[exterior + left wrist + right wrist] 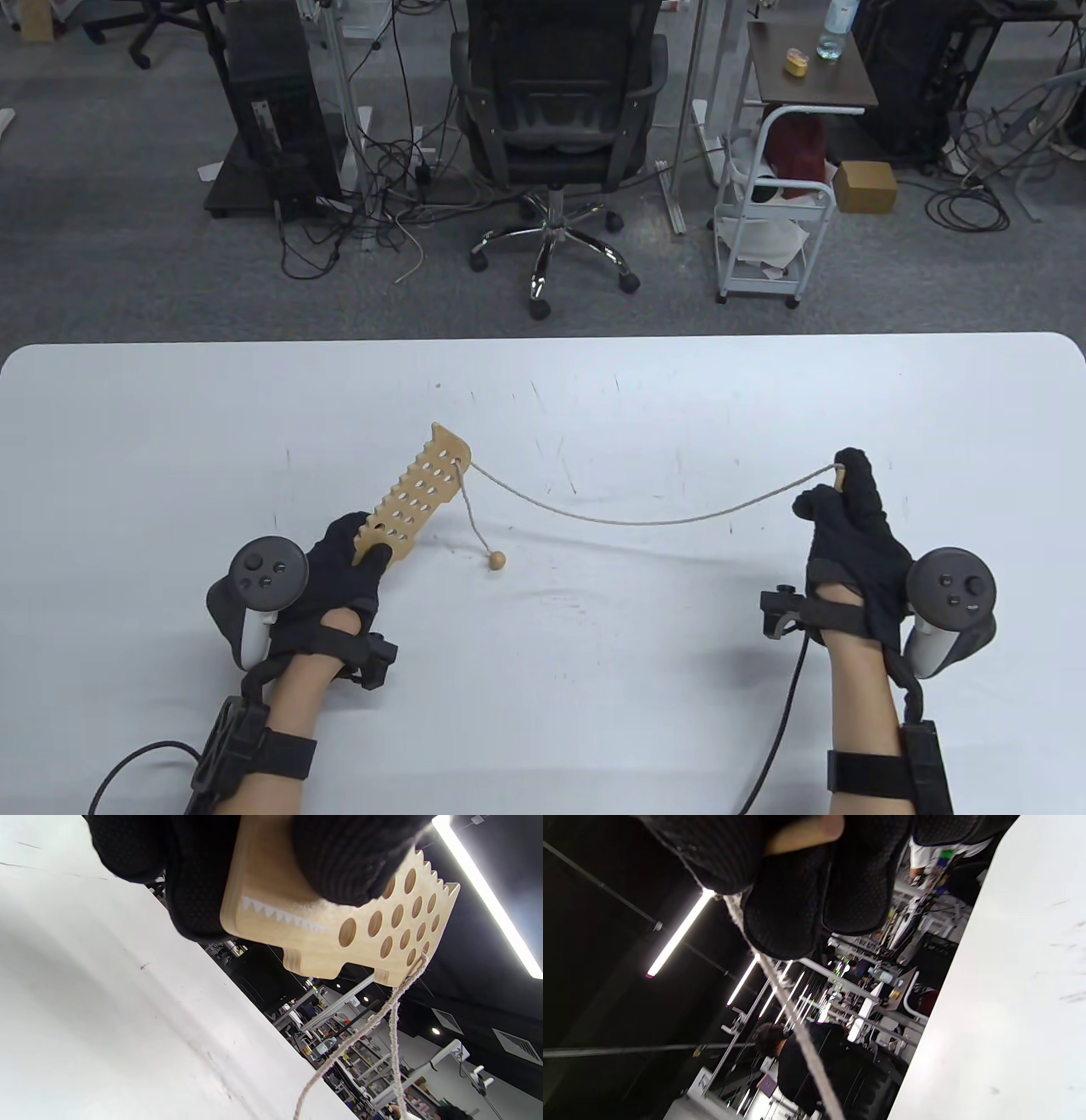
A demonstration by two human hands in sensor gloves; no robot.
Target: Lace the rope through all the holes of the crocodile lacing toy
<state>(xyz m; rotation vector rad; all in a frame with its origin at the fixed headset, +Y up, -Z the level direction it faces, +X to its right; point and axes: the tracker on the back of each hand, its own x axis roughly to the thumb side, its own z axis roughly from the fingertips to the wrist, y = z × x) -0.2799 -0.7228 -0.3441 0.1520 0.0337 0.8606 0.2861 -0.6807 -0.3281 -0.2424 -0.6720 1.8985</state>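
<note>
Pulling rope (645, 514) through first hole.
Toy (416, 497) is clamped by left hand (339, 569); needle (838, 480) pinched by right hand (848, 543); slack should be drawn evenly.

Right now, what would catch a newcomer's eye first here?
The rope sagging across the table between both hands. The left hand holds the wooden crocodile lacing toy by its snout end, tilted up; the right hand pinches the rope's wooden needle tip. A small wooden bead rests below the toy.
</note>
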